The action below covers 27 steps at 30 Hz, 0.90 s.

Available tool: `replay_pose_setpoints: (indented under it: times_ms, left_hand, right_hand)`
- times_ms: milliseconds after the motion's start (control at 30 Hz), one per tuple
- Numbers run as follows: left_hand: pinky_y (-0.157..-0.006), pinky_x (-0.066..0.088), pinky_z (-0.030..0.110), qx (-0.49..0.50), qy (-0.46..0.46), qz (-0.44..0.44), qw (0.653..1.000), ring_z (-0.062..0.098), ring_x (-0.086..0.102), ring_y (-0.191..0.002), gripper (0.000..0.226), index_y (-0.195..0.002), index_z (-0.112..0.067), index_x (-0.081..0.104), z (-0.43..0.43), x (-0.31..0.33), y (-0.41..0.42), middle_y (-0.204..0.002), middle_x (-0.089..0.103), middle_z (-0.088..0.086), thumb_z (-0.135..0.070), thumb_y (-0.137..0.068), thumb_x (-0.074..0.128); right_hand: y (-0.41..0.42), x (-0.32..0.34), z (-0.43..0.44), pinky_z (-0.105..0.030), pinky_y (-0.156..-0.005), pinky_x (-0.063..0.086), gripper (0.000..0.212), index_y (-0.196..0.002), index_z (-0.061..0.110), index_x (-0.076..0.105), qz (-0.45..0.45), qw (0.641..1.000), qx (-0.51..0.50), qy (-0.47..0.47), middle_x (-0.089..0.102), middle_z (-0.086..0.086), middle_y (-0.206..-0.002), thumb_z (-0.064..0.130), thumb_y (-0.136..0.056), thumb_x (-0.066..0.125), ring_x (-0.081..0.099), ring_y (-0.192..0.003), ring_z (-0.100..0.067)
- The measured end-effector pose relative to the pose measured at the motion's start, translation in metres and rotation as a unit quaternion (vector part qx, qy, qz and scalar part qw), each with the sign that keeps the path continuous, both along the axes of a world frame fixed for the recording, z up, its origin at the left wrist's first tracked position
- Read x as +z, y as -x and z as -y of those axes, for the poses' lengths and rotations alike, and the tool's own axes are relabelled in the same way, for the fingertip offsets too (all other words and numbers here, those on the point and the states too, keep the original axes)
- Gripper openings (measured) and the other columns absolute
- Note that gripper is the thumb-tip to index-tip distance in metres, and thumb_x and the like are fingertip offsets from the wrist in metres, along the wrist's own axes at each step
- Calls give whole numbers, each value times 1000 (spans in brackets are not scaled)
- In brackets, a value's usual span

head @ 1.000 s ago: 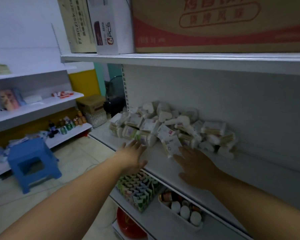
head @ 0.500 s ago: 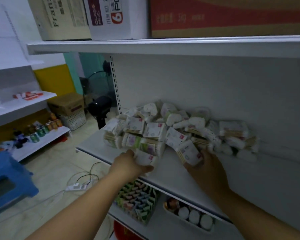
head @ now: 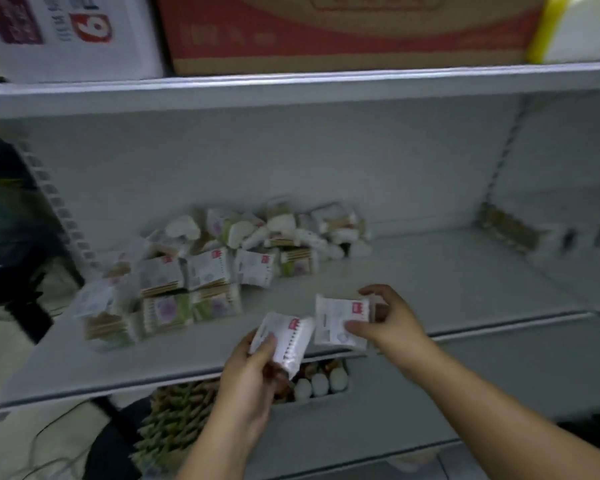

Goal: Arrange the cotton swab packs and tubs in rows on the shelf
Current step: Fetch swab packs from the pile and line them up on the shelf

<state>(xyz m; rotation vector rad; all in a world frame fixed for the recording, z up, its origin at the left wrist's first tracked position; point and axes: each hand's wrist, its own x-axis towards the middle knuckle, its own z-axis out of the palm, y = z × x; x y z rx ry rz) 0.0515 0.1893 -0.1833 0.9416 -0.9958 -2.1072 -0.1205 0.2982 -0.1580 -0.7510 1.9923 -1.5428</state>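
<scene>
A loose heap of cotton swab packs (head: 191, 282) and heart-shaped tubs (head: 284, 225) lies on the left half of the white shelf (head: 465, 289). My left hand (head: 253, 372) grips one white swab pack (head: 284, 337) with a red label, held in front of the shelf's front edge. My right hand (head: 392, 320) pinches a second white swab pack (head: 336, 322) between thumb and fingers, just above the shelf's front strip. The two packs are side by side, almost touching.
The shelf's right half is bare up to a small brown item (head: 506, 226) at the back. Cardboard boxes (head: 326, 32) stand on the shelf above. On the lower shelf sit a tray of white-capped items (head: 321, 382) and a box of small packets (head: 177, 420).
Both hands reached into the heap, each took a pack and drew it back toward the shelf's front edge. The view has turned right, facing the shelf straight on.
</scene>
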Motion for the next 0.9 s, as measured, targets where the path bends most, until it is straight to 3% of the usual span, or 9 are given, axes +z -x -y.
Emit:
replay_pose_setpoints:
  times_ms: [67,167,267,433,567,633,767,833,900]
  left_hand:
    - [-66,56,35,-17,-63,-40,997,28,67,-85,20,-108,-4,60,-14,5,17,-94,72,15,-10,-95,47]
    - [-58,55,31,-66,-92,-53,992,23,68,-68,20,-100,-4,60,-42,12,45,-77,73,12,-5,-93,42]
    - [-65,56,35,-132,-116,-59,983,27,67,-74,27,-109,-1,56,-75,16,73,-82,71,18,1,-84,48]
    - [-61,60,38,-183,-104,-51,976,29,68,-78,57,-120,1,50,-147,29,127,-104,66,24,8,-64,55]
    - [-47,49,20,-222,-62,-34,972,17,62,-59,40,-104,-12,57,-220,42,182,-79,70,11,5,-67,57]
    - [-46,49,18,-235,-48,-38,970,15,63,-53,33,-98,-11,58,-252,44,208,-73,70,9,10,-73,53]
    - [-67,58,37,-265,5,-42,963,29,69,-68,55,-112,-6,51,-298,49,248,-90,71,20,17,-62,56]
    - [-77,56,45,-271,43,-31,961,33,69,-77,54,-114,-12,51,-312,51,270,-101,70,21,19,-70,54]
    - [-78,58,44,-285,71,-19,956,32,70,-81,45,-113,-14,56,-324,52,292,-103,71,19,14,-77,51]
  right_hand:
    - [8,5,-27,-30,-63,53,48,-108,19,50,55,996,-44,50,68,-8,-89,-3,-73,75,65,-74,-21]
    - [26,14,-71,-28,-60,49,38,-98,17,56,88,987,-96,96,69,-6,-81,-5,-72,73,64,-67,-19]
    - [53,23,-121,-20,-52,48,24,-89,11,63,70,981,-130,128,68,3,-65,-8,-76,67,62,-55,-9]
    - [110,44,-213,-19,-50,49,20,-86,14,67,85,978,-132,135,65,2,-64,-4,-82,61,60,-52,-8]
    - [153,54,-283,-27,-57,49,20,-87,16,67,74,984,-101,125,68,1,-69,-3,-81,64,63,-56,-11]
    - [171,55,-309,-28,-57,50,24,-93,16,63,69,982,-103,142,70,1,-75,-3,-79,67,65,-60,-12]
    - [198,50,-348,-24,-51,53,32,-100,9,54,76,974,-124,174,70,-3,-79,-9,-77,68,68,-61,-10]
    - [213,45,-364,-23,-50,53,29,-96,7,55,73,972,-131,181,72,-1,-75,-9,-77,68,69,-63,-11]
    - [230,40,-378,-24,-52,54,25,-93,8,58,63,971,-143,183,73,-1,-75,-7,-78,69,70,-65,-13]
